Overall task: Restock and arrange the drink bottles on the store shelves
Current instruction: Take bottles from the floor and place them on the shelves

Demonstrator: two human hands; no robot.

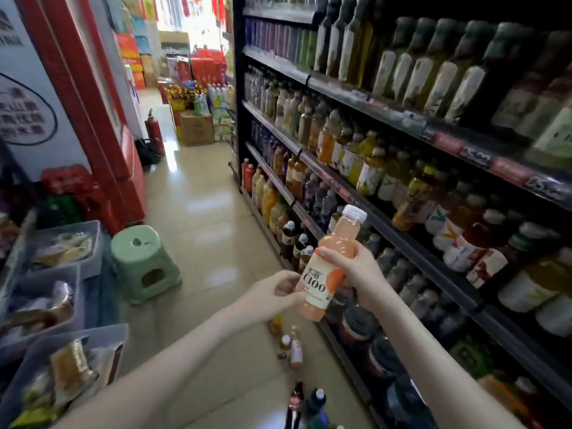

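I hold a pink drink bottle with a white cap and a white C100 label, tilted, in front of the dark shelves. My right hand grips its middle from the right. My left hand pinches its lower label from the left. The shelves on the right are packed with rows of drink bottles. Several loose bottles stand on the tiled floor below my hands, and two dark ones stand nearer to me.
A green plastic stool stands in the aisle on the left. Grey bins of packaged snacks line the left edge. A red cooler and a fire extinguisher stand farther back, with cardboard boxes at the aisle's end.
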